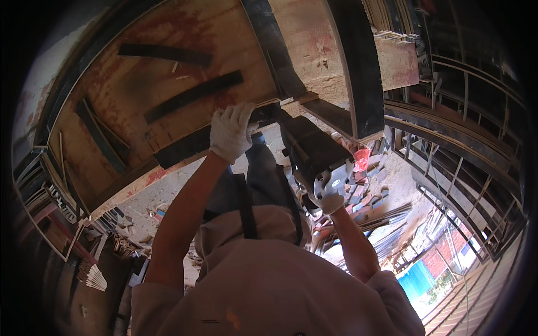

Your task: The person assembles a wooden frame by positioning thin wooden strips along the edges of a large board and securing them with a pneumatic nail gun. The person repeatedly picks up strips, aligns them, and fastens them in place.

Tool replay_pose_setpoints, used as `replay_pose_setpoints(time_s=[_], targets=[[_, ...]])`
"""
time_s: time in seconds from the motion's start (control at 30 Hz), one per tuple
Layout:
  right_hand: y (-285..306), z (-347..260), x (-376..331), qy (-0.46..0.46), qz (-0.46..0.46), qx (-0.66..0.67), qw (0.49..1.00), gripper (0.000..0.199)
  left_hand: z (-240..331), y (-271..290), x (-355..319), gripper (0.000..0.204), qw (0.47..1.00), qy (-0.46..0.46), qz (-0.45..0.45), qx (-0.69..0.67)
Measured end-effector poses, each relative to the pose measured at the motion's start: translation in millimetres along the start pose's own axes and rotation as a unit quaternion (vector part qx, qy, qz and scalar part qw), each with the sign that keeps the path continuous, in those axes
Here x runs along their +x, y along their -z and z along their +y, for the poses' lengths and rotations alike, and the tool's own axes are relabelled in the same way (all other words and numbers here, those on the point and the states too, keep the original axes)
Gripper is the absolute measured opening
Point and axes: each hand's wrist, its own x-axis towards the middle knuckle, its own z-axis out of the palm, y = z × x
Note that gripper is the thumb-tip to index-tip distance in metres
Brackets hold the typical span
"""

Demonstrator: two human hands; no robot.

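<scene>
My left hand [231,133], in a white work glove, is closed over a long black-faced strip of board [188,147] at the near edge of a worn wooden worktable [185,89]. To the right and lower, my right hand [332,203], also gloved, is closed at the lower end of a dark boxy thing [314,145]. This has a pale grey end part with holes [332,180]; its kind I cannot make out. The right fingers are partly hidden. The dark thing's upper end comes close to the table edge, beside the strip's right end.
Loose black strips [193,96] lie on the tabletop. A long black-faced beam [356,67] crosses at upper right. Offcuts [372,193] and a red plastic scrap [361,161] litter the floor. Metal frames [454,173] stand at right, stacked slats [96,274] at lower left.
</scene>
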Motion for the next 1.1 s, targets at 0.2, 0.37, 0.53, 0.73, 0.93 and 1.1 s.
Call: replay_pose_setpoints(time_s=[0.2, 0.37, 0.53, 0.73, 0.93, 1.1], targets=[[4.0, 2.2, -3.8, 0.017, -0.006, -0.013, 1.0, 0.052, -2.8, -3.8, -0.3, 0.055, 1.0, -0.006, 0.014, -0.001], [4.5, 8.6, -9.9, 0.025, -0.011, -0.02, 0.999, 0.05, -1.8, -1.5, 0.7, 0.053, 0.999, 0.015, -0.027, 0.011], [3.9, 10.8, -23.1, 0.033, -0.028, -0.027, 0.999, 0.049, -6.5, 5.6, -6.4, 0.054, 0.998, 0.017, 0.048, -0.027], [11.0, -8.2, -4.2, 0.017, 0.005, 0.065, 0.998, 0.045, -39.2, 13.2, -44.0, 0.049, 0.993, 0.075, 0.08, -0.052], [12.7, -32.8, 50.3, 0.131, 0.044, -0.024, 0.99, 0.047, -32.4, 14.4, -43.2, 0.041, 0.987, 0.112, 0.086, -0.083], [-21.4, -18.9, 38.5, 0.162, 0.04, -0.106, 0.98, 0.05, -32.2, 12.5, -37.0, 0.039, 0.984, 0.126, 0.081, -0.095]])
